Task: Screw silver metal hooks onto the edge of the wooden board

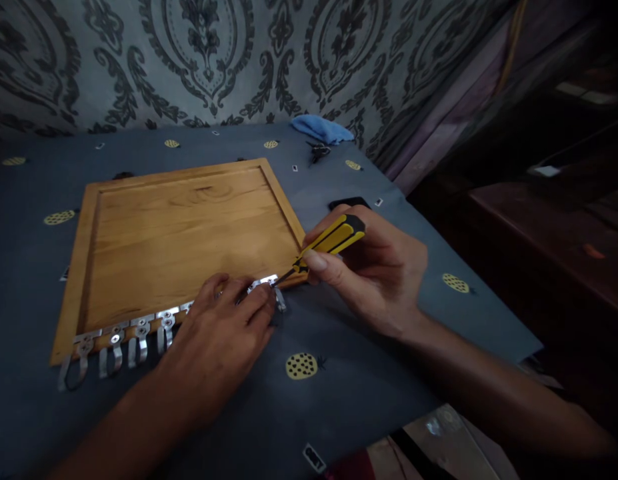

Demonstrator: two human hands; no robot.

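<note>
A wooden board point(179, 233) with a raised rim lies flat on a dark blue cloth. Along its near edge runs a row of several metal hooks point(133, 337). My right hand point(373, 267) is closed round a yellow and black screwdriver point(329, 243), whose tip meets a hook plate point(266, 282) at the board's near right corner. My left hand point(223, 327) rests palm down on that edge, its fingers curled and pressing the same hook plate against the wood.
The cloth point(339, 380) has yellow dotted patches and covers the table, which ends at the right. A light blue rag point(321, 128) and a small dark object point(319, 152) lie at the back by the patterned wall. A black flat item point(349, 202) sits behind my right hand.
</note>
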